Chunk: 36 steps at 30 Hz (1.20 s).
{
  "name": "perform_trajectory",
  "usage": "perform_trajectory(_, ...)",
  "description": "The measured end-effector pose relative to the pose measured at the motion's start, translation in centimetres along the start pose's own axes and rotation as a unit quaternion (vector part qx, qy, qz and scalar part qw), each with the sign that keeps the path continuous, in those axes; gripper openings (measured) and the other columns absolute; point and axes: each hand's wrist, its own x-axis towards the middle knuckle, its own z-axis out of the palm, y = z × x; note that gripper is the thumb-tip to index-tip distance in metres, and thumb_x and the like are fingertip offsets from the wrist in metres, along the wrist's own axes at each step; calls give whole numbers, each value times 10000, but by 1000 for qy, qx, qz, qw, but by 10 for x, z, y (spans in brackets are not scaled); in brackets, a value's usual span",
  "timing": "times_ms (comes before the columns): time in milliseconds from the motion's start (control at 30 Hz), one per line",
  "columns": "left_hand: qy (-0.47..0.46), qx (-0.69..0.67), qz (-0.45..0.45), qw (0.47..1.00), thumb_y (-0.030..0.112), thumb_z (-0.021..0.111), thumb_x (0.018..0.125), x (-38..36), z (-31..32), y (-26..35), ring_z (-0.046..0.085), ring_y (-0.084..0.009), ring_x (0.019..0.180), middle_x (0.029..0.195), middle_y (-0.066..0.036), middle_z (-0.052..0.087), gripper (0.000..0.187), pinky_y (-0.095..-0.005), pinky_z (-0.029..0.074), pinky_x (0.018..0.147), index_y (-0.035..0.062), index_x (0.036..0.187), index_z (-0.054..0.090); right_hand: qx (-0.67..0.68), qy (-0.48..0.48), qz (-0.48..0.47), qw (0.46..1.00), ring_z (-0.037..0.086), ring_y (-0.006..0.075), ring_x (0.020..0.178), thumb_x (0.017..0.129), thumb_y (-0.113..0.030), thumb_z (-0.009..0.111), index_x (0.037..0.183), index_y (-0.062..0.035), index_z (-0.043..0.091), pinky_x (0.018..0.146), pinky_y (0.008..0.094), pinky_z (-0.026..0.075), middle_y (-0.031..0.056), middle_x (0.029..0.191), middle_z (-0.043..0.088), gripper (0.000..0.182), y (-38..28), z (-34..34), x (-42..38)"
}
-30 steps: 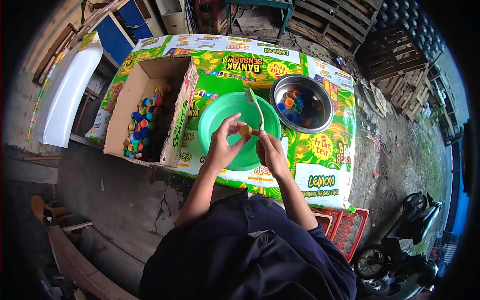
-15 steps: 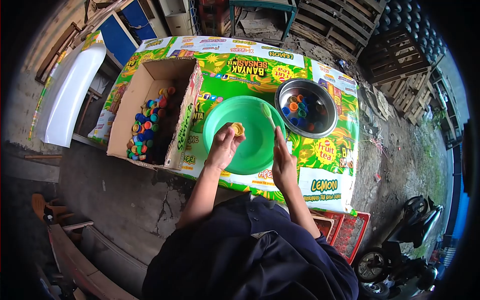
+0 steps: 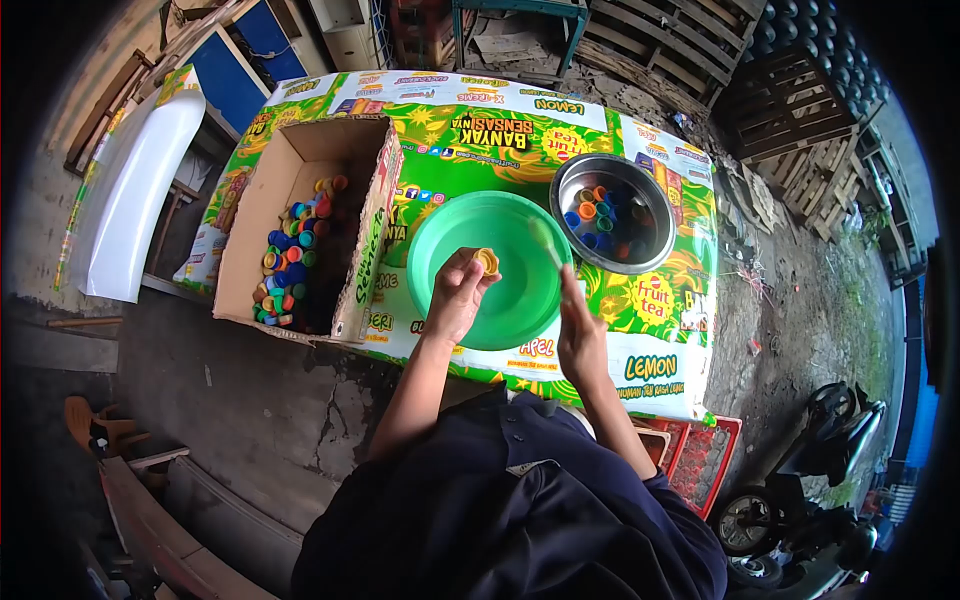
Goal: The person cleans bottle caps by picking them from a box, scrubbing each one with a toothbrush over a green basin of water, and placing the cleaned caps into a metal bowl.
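One dark shirt (image 3: 510, 500) fills the near foreground, and just ahead of it the right hand (image 3: 583, 345) is curled round the handle of a brush (image 3: 552, 250), index finger lying toward its upper end; the exact grip underneath is hidden. Slightly farther forward and to the left, the left hand (image 3: 456, 302) has thumb and fingers drawn together on a yellow cap (image 3: 486, 262), its hollow side showing toward the camera; how the remaining fingers fold cannot be told. The cap is at the left hand's fingertips, over the green basin (image 3: 505, 315), with the brush to its right and clear of it. The brush's long axis runs from the right fist away from the body and leans left, so its blurred head is somewhat farther out than the cap, with a gap between them; whether the bristles face the cap cannot be made out. Left of the basin stands a cardboard box (image 3: 250, 225) with many coloured caps (image 3: 290, 258) heaped inside. To the basin's right, beyond the right hand, a metal bowl (image 3: 663, 245) holds blue, orange and green caps (image 3: 587, 212), some lost in shadow. Past these, the printed cloth (image 3: 490, 110) covers the tabletop, and wooden pallets (image 3: 665, 45) lean beyond its far right corner.
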Motion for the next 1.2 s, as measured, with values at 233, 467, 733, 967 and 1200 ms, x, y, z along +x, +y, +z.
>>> perform_trajectory(233, 15, -12, -9, 1000, 222, 583, 872, -1, 9, -1, 539, -105, 910, 953, -9, 568, 213, -264, 456, 808, 70, 1018, 549, 27, -37, -54, 997, 572, 352, 515, 855, -41, 480, 1335, -159, 377, 520, 424, 459, 233, 686, 589, 505, -2, 3, -6)
perform_trajectory(467, 48, -2, -29, 998, 245, 568, 881, -3, 15, -9, 538, -87, 894, 961, -8, 566, 188, -246, 456, 793, 87, 983, 566, 29, -32, 50, 998, 623, 311, 635, 887, -29, 419, 1355, -89, 322, 634, 299, 467, 300, 960, 571, 482, -8, -7, 7)
perform_trajectory(733, -18, 79, -55, 995, 290, 479, 924, -19, 21, -19, 534, -103, 957, 1050, -53, 533, 348, -286, 454, 807, 18, 1141, 475, -15, -48, -107, 993, 580, 226, 455, 785, -75, 637, 1030, -61, 583, 447, 292, 430, 140, 564, 577, 252, 1, 22, 23)
perform_trajectory(967, -39, 386, -38, 921, 261, 491, 918, -33, -7, 115, 544, -113, 854, 1032, -58, 592, 365, -246, 433, 731, 76, 1230, 452, -165, 151, -83, 971, 588, 307, 507, 828, -128, 603, 941, -25, 582, 439, 390, 401, 165, 577, 566, 154, 37, -34, 85)
perform_trajectory(1200, 180, 774, -75, 603, 145, 633, 798, -32, -219, 189, 600, -200, 803, 920, -73, 621, 244, -305, 479, 738, 76, 1020, 560, -178, 94, 11, 980, 472, 228, 411, 813, -153, 614, 1229, -66, 464, 438, 360, 364, 123, 504, 477, 451, 46, -53, 72)
